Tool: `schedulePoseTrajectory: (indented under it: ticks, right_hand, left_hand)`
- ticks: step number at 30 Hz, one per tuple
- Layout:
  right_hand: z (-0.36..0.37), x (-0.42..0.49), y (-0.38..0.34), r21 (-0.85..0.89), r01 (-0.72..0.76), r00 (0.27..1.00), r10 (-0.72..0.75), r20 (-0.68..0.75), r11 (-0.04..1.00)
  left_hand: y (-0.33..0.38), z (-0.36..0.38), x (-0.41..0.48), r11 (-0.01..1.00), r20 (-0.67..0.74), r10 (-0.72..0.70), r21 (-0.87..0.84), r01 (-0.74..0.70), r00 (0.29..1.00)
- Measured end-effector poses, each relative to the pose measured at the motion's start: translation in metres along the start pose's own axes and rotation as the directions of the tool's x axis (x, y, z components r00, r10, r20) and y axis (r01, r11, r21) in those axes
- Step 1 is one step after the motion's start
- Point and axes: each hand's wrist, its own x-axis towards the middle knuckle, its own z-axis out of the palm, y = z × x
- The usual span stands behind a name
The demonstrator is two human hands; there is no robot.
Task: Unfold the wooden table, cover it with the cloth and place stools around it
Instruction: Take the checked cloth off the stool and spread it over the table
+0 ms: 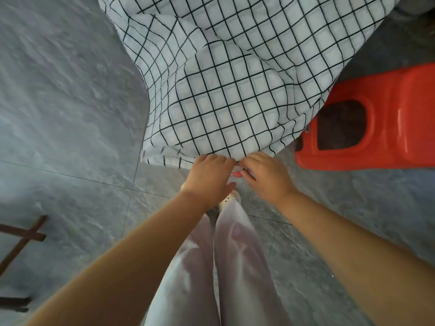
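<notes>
A white cloth (230,85) with a black grid pattern hangs down from the top of the view and hides the table beneath it. My left hand (209,177) and my right hand (263,175) meet side by side at the cloth's lowest hanging corner, and both pinch its hem. A red plastic stool (381,118) stands on the floor just right of the cloth, its near corner touching or tucked under the fabric's edge.
Grey stone floor tiles (66,109) spread to the left and below. Dark wooden bars of some frame (23,236) lie at the lower left edge. My legs in pale trousers (226,267) stand directly under my hands.
</notes>
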Motion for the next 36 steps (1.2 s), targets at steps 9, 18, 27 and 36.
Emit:
schedulePoseTrajectory:
  ticks: [9, 18, 27, 36]
  right_hand:
    - [-0.020, 0.010, 0.010, -0.129, -0.039, 0.988, 0.019, -0.155, 0.991]
    - [-0.032, 0.034, 0.024, -0.227, -0.078, 0.986, 0.041, -0.164, 0.971]
    - [-0.017, 0.050, -0.050, 0.018, -0.065, 0.996, 0.066, -0.065, 0.998]
    - [-0.001, 0.058, -0.063, 0.052, -0.032, 0.999, 0.034, -0.027, 0.998]
  left_hand:
    - [-0.034, -0.013, -0.013, 0.992, -0.225, 0.026, -0.117, -0.054, 0.974]
    - [-0.086, -0.027, -0.050, 0.988, -0.212, -0.051, -0.154, 0.018, 0.976]
    - [-0.067, -0.029, -0.024, 0.998, -0.186, 0.032, 0.065, -0.020, 0.982]
    - [-0.118, -0.026, -0.032, 1.000, -0.214, 0.006, 0.007, -0.005, 0.977]
